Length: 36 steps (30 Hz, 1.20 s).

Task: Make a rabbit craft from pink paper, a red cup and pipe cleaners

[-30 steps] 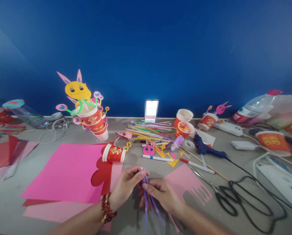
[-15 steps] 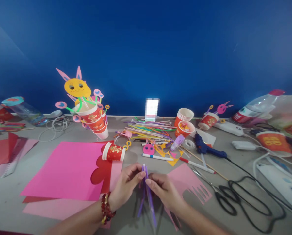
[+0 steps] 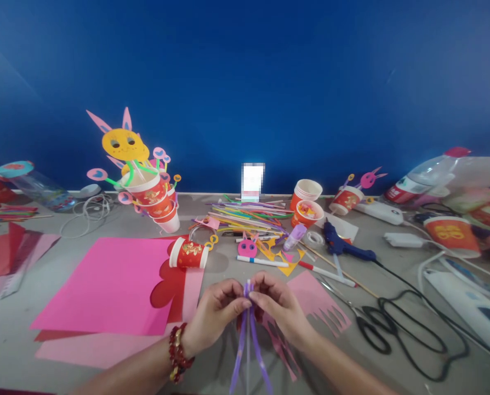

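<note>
Several thin purple strips [image 3: 262,365] are bunched at the top between my two hands, with their lower ends spread apart. A pale, whitish stick hangs down between them. My left hand [image 3: 219,307], with a red beaded bracelet at the wrist, pinches the bundle from the left. From the right, my right hand [image 3: 280,307] closes thumb and fingers on the same top part. Below my right hand lies a cut pink paper piece [image 3: 280,351]. A pink rabbit face [image 3: 248,247] and a blue-banded white marker [image 3: 262,261] lie just beyond the hands.
Pink sheets [image 3: 101,285] and a tipped red cup [image 3: 188,254] lie left. Stacked cups with rabbit figures [image 3: 148,195] stand behind them. Colourful sticks [image 3: 249,218] lie at the back; a blue glue gun [image 3: 346,247], black scissors [image 3: 372,329] and cords occupy the right.
Both hands have come closer together at the top of the strips. The purple strips now fan out in two directions, with the whitish stick showing between them. The view has shifted slightly.
</note>
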Available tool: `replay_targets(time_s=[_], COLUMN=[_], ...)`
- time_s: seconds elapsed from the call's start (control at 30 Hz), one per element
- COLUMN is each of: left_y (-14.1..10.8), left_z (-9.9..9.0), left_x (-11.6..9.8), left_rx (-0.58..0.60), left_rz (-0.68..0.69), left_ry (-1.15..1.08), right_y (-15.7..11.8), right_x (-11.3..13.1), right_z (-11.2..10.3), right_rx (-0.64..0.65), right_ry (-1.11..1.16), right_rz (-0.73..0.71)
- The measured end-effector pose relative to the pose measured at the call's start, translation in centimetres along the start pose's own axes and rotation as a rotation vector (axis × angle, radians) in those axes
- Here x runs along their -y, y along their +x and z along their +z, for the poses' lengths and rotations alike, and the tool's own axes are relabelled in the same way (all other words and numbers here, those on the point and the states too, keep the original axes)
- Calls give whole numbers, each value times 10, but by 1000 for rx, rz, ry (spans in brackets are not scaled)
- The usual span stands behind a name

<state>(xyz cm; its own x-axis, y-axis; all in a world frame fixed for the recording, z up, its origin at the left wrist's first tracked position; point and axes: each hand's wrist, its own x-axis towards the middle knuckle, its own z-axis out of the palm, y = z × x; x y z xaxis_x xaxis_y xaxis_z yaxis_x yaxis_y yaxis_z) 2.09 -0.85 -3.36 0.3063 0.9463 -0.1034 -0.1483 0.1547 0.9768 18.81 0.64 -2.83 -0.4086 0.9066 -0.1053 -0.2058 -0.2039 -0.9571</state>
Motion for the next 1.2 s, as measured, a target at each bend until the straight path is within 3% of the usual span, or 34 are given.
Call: replay_targets(time_s=[0.23,0.47,0.67,0.83,1.2], left_y=[-2,-1,1,2,5], left_z=[4,6,2,1,1], left_x=[-5,-8,-3,2,19], left_rx=[-8,27,-40,-61,-72], left_rz=[1,-121,1,26,-88], left_ry=[-1,-122,18,137,-94], right_y=[1,2,3,2,6], right_x=[3,2,-3,-6,-11], right_z=[1,5,5,5,2], right_rx=[-33,-73,-41,-9,-21], right_ry=[-111,-144,-188,-187,-125], right_rz=[-25,-62,-57,-12,3])
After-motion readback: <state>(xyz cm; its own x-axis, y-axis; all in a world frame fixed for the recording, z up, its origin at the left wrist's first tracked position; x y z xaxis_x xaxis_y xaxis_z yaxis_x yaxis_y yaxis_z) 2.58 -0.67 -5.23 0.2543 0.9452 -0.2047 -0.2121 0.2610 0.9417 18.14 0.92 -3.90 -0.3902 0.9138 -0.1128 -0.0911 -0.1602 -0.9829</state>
